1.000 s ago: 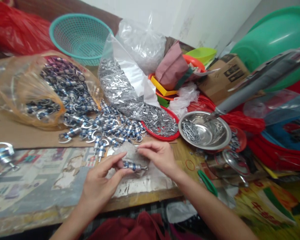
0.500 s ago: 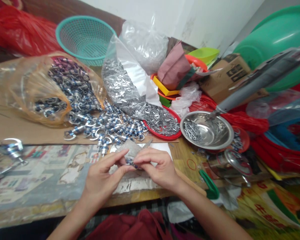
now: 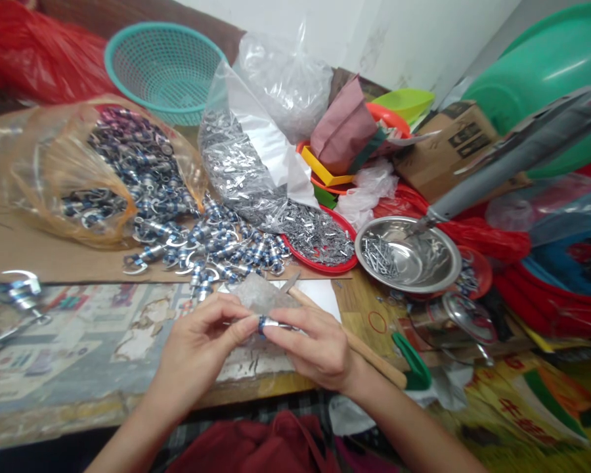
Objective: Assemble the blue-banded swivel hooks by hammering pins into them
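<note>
Between my hands is a small silver-and-blue metal fitting (image 3: 262, 323), mostly covered by fingers. My left hand (image 3: 204, 335) pinches its left end between thumb and fingers. Its right end sits in the closed fingers of my right hand (image 3: 312, 338). Behind them, a grey block (image 3: 259, 292) rests on the bench over a white sheet (image 3: 320, 293). A hammer with a wooden handle (image 3: 374, 358) lies beside the block, partly under my right hand and forearm. Similar blue and silver fittings (image 3: 217, 243) are heaped beyond my left hand.
An orange-tinted bag (image 3: 34, 177) spills fittings at left. A red plate (image 3: 347, 263) carries small metal pieces. A steel bowl (image 3: 406, 286) holds pins, with a grey tool shaft (image 3: 512, 154) slanting above it. A teal basket (image 3: 165, 105) and a green stapler-like object (image 3: 411, 361) are also there.
My hands have turned the fitting, which now lies roughly level between them with its blue band showing. The right hand has lowered slightly, and more of the hammer shows.
</note>
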Tool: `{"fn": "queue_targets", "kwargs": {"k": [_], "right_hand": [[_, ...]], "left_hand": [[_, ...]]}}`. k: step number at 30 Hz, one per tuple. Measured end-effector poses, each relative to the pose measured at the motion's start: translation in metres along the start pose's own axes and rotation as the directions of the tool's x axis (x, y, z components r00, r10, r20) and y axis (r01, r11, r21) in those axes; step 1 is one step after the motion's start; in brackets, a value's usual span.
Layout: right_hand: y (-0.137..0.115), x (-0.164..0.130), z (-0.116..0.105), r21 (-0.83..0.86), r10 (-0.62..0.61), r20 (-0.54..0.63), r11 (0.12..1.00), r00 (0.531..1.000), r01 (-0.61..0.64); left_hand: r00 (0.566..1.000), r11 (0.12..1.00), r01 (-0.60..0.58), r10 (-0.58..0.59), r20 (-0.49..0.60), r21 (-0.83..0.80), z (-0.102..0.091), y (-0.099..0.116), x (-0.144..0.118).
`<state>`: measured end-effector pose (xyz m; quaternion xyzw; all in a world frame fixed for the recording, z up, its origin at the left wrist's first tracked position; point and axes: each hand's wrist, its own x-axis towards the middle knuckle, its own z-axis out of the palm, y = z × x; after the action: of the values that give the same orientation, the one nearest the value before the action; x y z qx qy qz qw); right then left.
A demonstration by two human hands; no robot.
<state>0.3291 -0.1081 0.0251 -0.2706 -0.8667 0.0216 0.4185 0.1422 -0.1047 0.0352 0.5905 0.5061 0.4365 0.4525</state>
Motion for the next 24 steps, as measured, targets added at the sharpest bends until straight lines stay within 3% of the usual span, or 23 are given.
{"fn": "queue_targets", "kwargs": {"k": [3,6,9,14,19,24], "right_hand": [[0.000,0.004,-0.001,0.051,0.019,-0.003,0.999,1.000,-0.018],[-0.001,0.007,-0.001,0.143,0.111,-0.021,0.984,0.994,-0.107],[-0.004,0.007,0.000,0.194,0.198,-0.003,0.962,0.980,-0.193],[-0.011,0.008,0.002,0.275,0.354,0.034,0.896,0.935,-0.349],[-0.016,0.007,0.003,0.266,0.416,0.024,0.874,0.909,-0.407],[-0.020,0.008,0.004,0.335,0.565,0.053,0.767,0.823,-0.548]], "left_hand": [[0.999,0.997,-0.035,0.035,-0.001,0.076,-0.001,0.003,0.001],[0.999,0.997,0.025,-0.028,0.045,0.072,-0.003,0.008,0.001],[0.992,0.996,0.079,-0.082,0.095,0.039,-0.005,0.009,0.001],[0.990,0.991,0.116,-0.110,0.084,-0.071,-0.004,0.004,0.001],[0.986,0.982,0.148,-0.137,0.098,-0.115,0.000,0.002,-0.001],[0.953,0.914,0.302,-0.287,0.093,-0.273,0.006,-0.003,-0.007]]}}
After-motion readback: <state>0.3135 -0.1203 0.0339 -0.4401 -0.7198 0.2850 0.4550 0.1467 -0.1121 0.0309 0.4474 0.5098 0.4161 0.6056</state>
